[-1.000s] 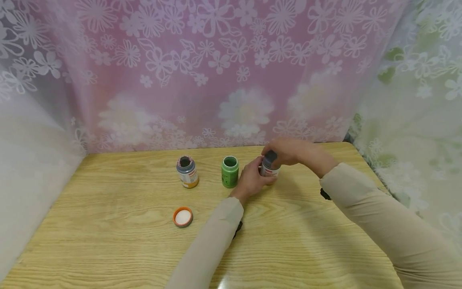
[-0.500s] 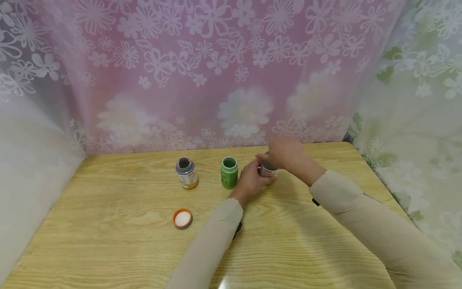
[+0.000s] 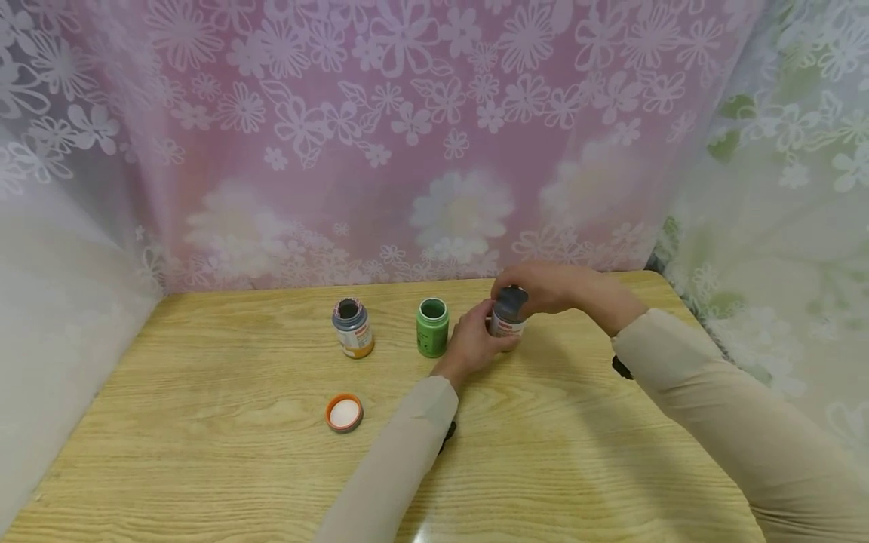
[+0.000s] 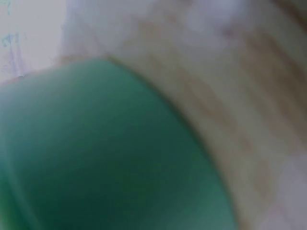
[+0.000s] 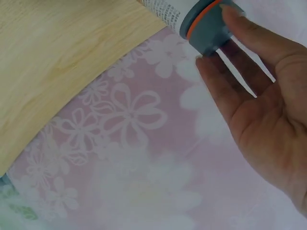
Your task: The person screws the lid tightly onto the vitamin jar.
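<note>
A small jar with a white label stands at the right of the table, capped by a dark grey lid. My left hand grips the jar's body from the left side. From above, my right hand holds the lid between thumb and fingers. The right wrist view shows the thumb and fingertips on the grey lid, with an orange ring at its lower edge. Just left of my left hand is an uncapped green jar; its blurred green side fills much of the left wrist view.
Another uncapped grey jar with a white and orange label stands farther left. A loose lid with an orange rim lies inside-up nearer the front. Flowered curtains hang behind and beside the wooden table.
My right hand turned over the lid and moved left, then came back to about its earlier pose, still at the lid. My left hand has stayed on the jar.
</note>
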### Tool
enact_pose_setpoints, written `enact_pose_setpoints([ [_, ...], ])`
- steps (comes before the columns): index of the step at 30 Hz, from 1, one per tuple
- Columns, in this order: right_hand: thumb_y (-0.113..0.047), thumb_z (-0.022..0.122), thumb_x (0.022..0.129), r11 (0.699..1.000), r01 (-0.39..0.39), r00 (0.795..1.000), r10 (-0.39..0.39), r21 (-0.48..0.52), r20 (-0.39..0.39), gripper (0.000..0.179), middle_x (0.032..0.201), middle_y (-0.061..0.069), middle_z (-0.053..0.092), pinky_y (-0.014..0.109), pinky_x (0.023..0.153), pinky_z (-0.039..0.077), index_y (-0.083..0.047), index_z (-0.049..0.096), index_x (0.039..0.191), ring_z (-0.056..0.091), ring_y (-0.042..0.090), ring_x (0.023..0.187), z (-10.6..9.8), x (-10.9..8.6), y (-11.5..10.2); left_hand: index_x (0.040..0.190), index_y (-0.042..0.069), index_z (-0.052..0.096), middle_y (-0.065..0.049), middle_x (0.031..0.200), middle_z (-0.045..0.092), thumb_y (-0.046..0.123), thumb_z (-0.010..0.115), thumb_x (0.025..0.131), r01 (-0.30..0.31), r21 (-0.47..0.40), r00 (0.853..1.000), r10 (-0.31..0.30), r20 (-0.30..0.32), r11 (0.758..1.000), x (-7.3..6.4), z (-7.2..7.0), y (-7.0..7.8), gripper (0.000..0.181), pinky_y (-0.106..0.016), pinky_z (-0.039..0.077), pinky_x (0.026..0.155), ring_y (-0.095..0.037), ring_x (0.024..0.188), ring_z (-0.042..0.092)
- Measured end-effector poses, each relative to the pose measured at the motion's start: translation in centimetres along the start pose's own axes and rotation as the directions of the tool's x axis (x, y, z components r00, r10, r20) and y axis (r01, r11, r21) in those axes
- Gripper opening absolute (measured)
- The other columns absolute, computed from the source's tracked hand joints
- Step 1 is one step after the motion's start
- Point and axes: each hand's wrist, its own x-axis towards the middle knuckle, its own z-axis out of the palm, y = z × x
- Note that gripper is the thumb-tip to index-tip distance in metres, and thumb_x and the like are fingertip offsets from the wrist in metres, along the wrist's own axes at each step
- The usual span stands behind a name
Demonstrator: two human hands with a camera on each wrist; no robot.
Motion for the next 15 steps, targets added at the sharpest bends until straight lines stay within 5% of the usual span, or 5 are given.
enact_pose_setpoints([
  [9,-0.018,0.073,0.087,0.979,-0.177,0.984,0.174,-0.099,-0.036,0.039,0.108,0.013,0.063,0.039,0.077,0.051,0.002,0.061,0.118,0.061,0.024,0.091,0.3,1.0,-1.2,0.132,0.021,0.052,0.007,0.116,0.059,0.031,0.078,0.081,-0.011,0.006,1.000,0.011,-0.010,1.000,0.1,0.2,0.0,0.058,-0.028,0.049,0.083,-0.008,0.099,0.058],
  [15,-0.033,0.063,0.094,0.948,-0.280,0.957,0.263,-0.149,-0.122,0.037,0.062,0.001,0.045,0.026,0.048,0.033,-0.003,0.054,0.075,0.039,0.013,0.051,1.4,1.3,-1.6,0.134,0.023,0.051,0.004,0.117,0.059,0.031,0.078,0.082,0.008,0.022,1.000,-0.007,-0.014,1.000,-0.1,0.3,-0.1,0.059,-0.029,0.050,0.083,-0.010,0.100,0.058],
])
